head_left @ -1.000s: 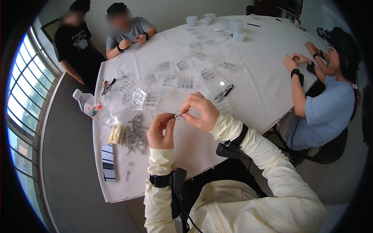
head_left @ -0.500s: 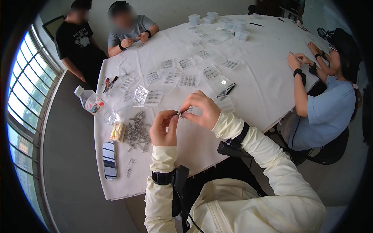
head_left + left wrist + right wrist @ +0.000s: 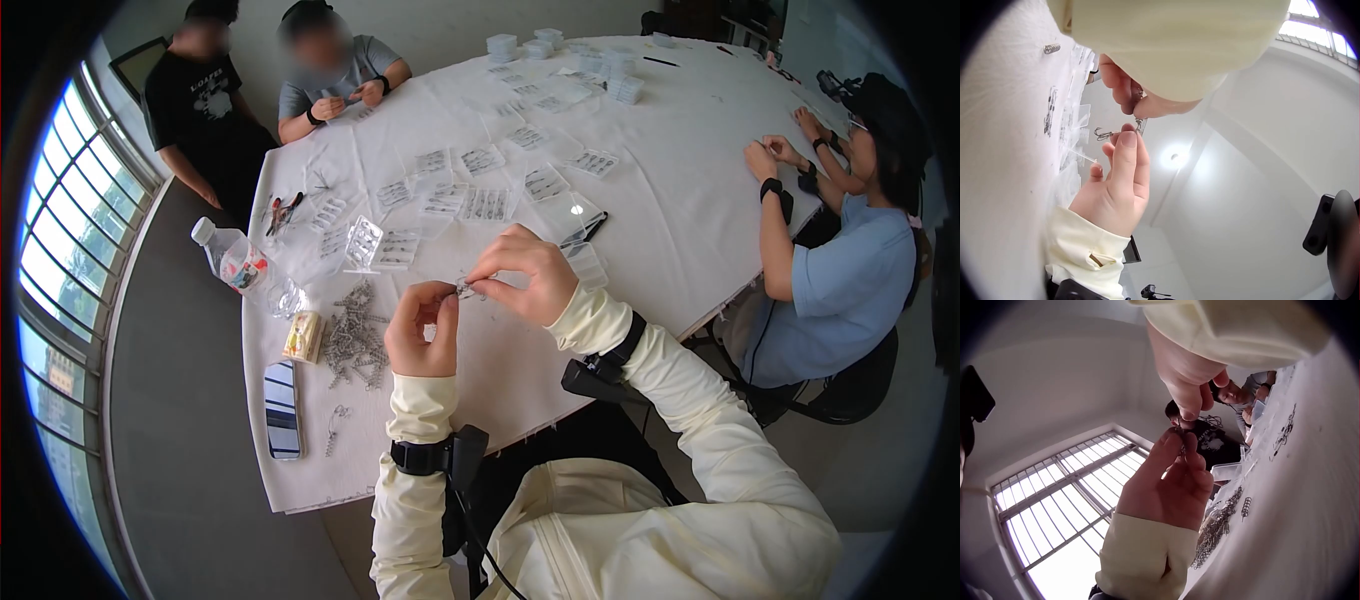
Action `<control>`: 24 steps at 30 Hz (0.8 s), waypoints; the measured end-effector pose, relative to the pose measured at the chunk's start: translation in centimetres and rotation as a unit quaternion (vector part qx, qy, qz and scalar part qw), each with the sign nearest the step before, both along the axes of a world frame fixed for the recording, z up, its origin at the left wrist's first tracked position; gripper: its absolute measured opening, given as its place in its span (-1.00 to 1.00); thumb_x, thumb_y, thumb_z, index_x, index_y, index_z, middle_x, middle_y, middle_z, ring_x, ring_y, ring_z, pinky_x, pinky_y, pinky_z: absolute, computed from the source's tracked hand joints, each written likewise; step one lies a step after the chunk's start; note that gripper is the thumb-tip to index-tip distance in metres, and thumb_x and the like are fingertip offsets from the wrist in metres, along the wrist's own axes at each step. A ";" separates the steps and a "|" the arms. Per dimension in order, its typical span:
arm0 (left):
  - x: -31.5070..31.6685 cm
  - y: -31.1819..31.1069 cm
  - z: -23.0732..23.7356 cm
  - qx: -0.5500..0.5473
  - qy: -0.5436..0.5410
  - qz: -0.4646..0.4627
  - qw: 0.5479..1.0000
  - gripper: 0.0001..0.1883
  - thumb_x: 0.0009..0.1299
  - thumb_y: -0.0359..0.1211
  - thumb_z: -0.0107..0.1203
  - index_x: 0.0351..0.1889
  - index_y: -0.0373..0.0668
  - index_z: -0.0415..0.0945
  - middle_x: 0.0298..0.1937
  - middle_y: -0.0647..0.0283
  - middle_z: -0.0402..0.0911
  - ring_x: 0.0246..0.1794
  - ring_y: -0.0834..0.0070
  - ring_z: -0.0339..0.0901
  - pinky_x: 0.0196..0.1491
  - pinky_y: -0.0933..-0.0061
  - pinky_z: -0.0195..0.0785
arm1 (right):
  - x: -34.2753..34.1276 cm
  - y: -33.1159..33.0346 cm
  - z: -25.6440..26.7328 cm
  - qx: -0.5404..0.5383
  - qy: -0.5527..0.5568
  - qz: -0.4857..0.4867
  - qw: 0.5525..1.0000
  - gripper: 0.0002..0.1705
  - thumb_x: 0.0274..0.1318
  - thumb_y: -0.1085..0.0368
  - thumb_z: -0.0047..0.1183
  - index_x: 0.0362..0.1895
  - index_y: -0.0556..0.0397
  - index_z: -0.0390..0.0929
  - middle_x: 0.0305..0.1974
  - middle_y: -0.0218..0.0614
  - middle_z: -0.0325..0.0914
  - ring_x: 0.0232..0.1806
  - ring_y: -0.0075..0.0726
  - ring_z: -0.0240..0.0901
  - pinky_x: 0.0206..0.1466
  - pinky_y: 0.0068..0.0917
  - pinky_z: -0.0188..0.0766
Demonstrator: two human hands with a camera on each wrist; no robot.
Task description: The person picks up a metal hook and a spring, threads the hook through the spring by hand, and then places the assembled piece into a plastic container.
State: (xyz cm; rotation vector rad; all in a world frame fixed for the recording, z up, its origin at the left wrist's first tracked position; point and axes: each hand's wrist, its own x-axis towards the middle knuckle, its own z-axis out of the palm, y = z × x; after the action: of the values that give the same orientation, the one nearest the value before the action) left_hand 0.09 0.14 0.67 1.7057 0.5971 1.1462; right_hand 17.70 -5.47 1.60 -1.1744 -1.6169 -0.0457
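In front of me both hands meet over the near part of the table. My left hand (image 3: 422, 330) pinches a small metal fishing hook rig (image 3: 465, 288) between thumb and index finger. From the other side my right hand (image 3: 528, 278) grips the rig with thumb and fingertips. The left wrist view has curved hook ends (image 3: 1102, 134) sticking out beside the right fingers, with metal links between the two hands. Thin wire loops (image 3: 1212, 420) show by the right fingers in the right wrist view. Fingertips hide much of the rig.
A pile of wire springs (image 3: 352, 340) lies left of my hands, with a single spring (image 3: 332, 435) nearer. Around them are a phone (image 3: 283, 410), a small package (image 3: 302, 336), a bottle (image 3: 243, 268) and pliers (image 3: 283, 214). Filled clear boxes (image 3: 487, 204) spread beyond; other people surround the table.
My hands stay together on the rig. The right fingers have shifted slightly around it, and the wire loops beside them show less than before. The head view has moved a little.
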 end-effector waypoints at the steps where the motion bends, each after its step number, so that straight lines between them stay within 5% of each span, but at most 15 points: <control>1: -0.1 0.2 -0.2 0.011 0.014 0.012 1.000 -0.88 0.35 -0.56 0.10 -0.17 -0.31 0.52 -0.28 0.31 0.59 -0.32 0.68 0.49 -0.23 0.65 0.35 | 0.0 0.0 0.0 0.000 0.000 0.000 1.000 -0.86 -0.13 0.39 0.33 -0.41 -0.05 0.64 -0.39 -0.50 0.59 -0.25 -0.30 0.44 -0.10 -0.37 0.39; 12: -0.1 0.0 0.3 0.147 0.133 0.115 0.973 -0.88 0.27 -0.45 0.23 -0.24 -0.22 0.64 -0.38 0.31 0.62 -0.44 0.63 0.51 -0.35 0.60 0.37 | 0.3 -0.1 -0.1 0.025 -0.035 -0.027 0.999 -0.84 -0.16 0.45 0.33 -0.41 -0.01 0.64 -0.43 -0.45 0.53 -0.29 -0.29 0.42 -0.20 -0.38 0.38; 14: -0.5 0.4 -0.2 -0.042 0.123 0.024 0.991 -0.85 0.31 -0.42 0.24 -0.20 -0.26 0.63 -0.36 0.33 0.63 -0.41 0.68 0.50 -0.31 0.64 0.36 | 0.4 -0.1 -0.1 0.028 -0.038 -0.029 0.998 -0.84 -0.16 0.44 0.33 -0.41 -0.01 0.64 -0.43 -0.45 0.53 -0.30 -0.29 0.42 -0.21 -0.37 0.37; 17: -0.5 0.7 -0.8 -0.146 0.018 -0.041 0.988 -0.84 0.36 -0.42 0.22 -0.17 -0.31 0.60 -0.33 0.34 0.63 -0.35 0.73 0.48 -0.28 0.68 0.34 | 0.5 0.1 -0.3 0.032 -0.050 -0.031 0.998 -0.84 -0.16 0.43 0.34 -0.42 -0.01 0.63 -0.43 -0.44 0.52 -0.31 -0.28 0.40 -0.21 -0.37 0.36; 24: -0.4 0.5 -0.8 -0.157 0.000 -0.047 0.986 -0.83 0.38 -0.43 0.20 -0.15 -0.34 0.58 -0.31 0.35 0.63 -0.32 0.72 0.49 -0.22 0.70 0.34 | 0.1 0.1 -0.5 0.040 -0.127 -0.016 0.991 -0.86 -0.11 0.37 0.28 -0.43 -0.07 0.57 -0.42 -0.50 0.43 -0.26 -0.31 0.36 -0.16 -0.37 0.27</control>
State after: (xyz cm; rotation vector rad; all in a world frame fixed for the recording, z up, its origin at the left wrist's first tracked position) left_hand -0.26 0.68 -0.14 1.4475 0.6543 0.9302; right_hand 17.77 -5.40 1.06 -1.1688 -1.7990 -0.2886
